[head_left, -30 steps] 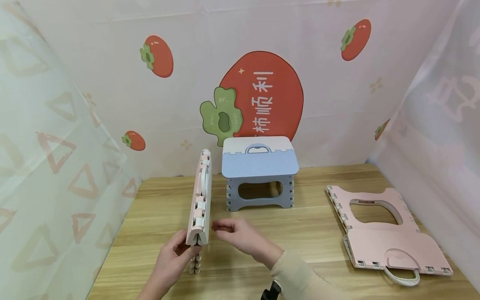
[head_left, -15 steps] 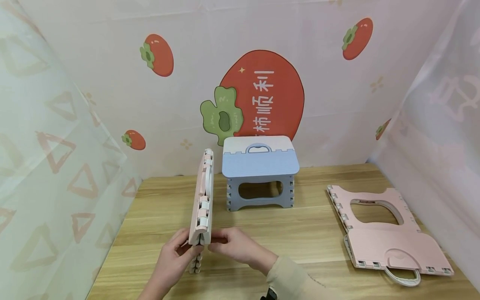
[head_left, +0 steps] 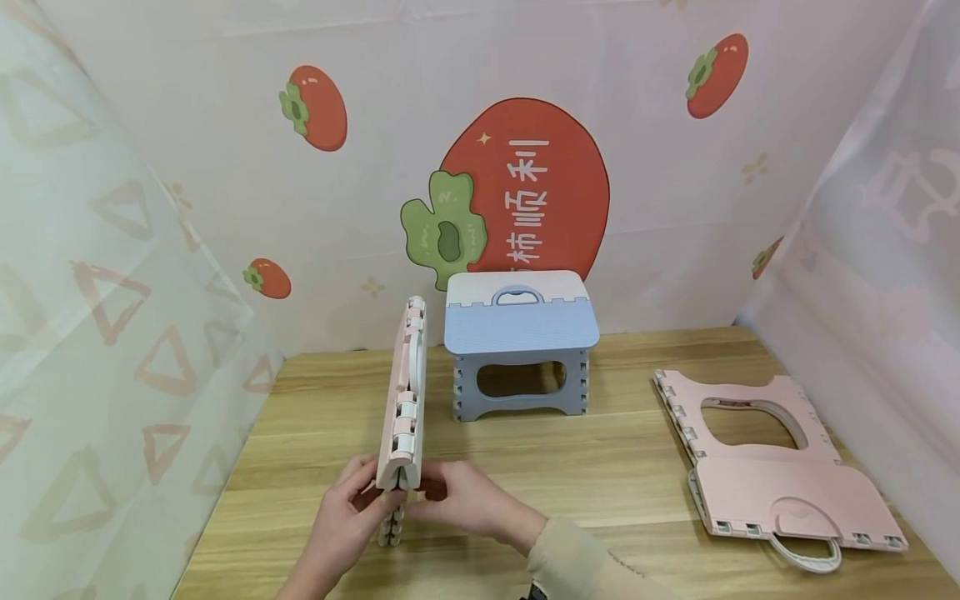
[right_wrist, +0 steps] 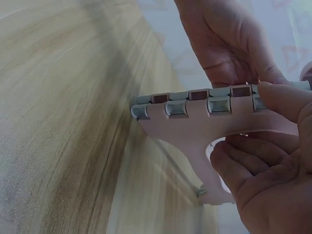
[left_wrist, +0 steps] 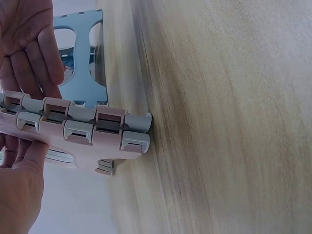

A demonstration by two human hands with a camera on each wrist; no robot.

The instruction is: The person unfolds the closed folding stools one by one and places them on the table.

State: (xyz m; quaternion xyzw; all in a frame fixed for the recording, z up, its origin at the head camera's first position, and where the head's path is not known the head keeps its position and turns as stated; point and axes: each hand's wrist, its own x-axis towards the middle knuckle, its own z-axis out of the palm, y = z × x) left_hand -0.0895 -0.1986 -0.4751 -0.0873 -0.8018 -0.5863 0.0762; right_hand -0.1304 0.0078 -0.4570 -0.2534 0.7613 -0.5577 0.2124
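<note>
A pink and white folding stool (head_left: 392, 417) stands folded and upright on the table, its narrow hinged edge towards me. My left hand (head_left: 337, 521) holds its left side near the bottom, thumb at the near edge. From the other side my right hand (head_left: 476, 502) grips it, the thumb on the hinge row (right_wrist: 197, 94) and the fingers against the leg panel beside its opening. Part of the right hand's fingers is hidden behind the stool in the head view. The left wrist view shows the near hinges (left_wrist: 80, 122) between both hands.
Behind stands an unfolded blue folding stool (head_left: 520, 325). At the right a second pink folding stool (head_left: 798, 492) lies flat, its white handle (head_left: 810, 558) towards the near edge. A printed cloth (head_left: 360, 208) rises behind the wooden table (head_left: 585, 508), with more cloth on both sides.
My right hand, apart from the stool a second ago, has come left onto its right side, the thumb moving to the near edge. The stool shifted slightly right; the left hand kept its hold.
</note>
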